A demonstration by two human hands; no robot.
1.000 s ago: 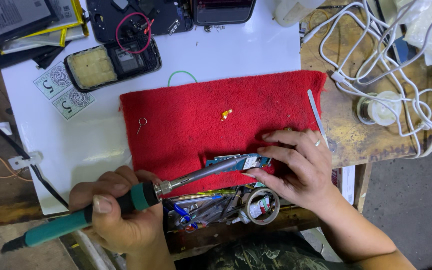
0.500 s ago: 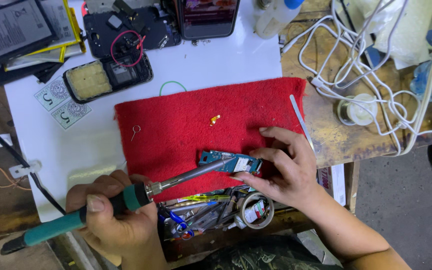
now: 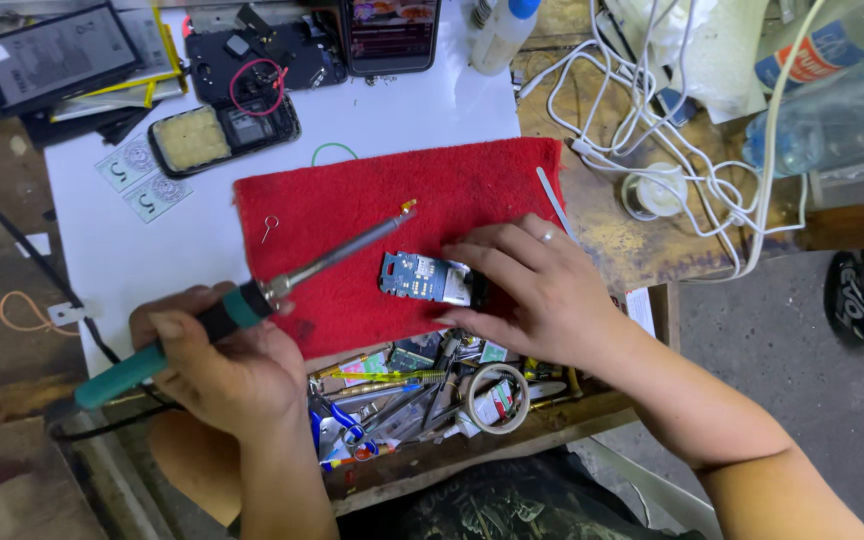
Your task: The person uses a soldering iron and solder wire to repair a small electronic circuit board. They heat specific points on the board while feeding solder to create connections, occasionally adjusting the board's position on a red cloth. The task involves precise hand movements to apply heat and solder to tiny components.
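My left hand grips a soldering iron by its teal and black handle. The metal shaft points up and right across the red cloth, and its tip touches a small yellow part. My right hand presses a small blue circuit board flat on the cloth, fingers over its right end. A tiny wire hook lies at the cloth's left side.
Opened phone parts, a phone and a dark panel lie at the back on white paper. White cables and a solder spool sit at right. A drawer of tools and a tape roll lies below the cloth.
The iron's tip has swung away from the circuit board, up to the yellow part. My right hand stays on the board. The camera view has shifted.
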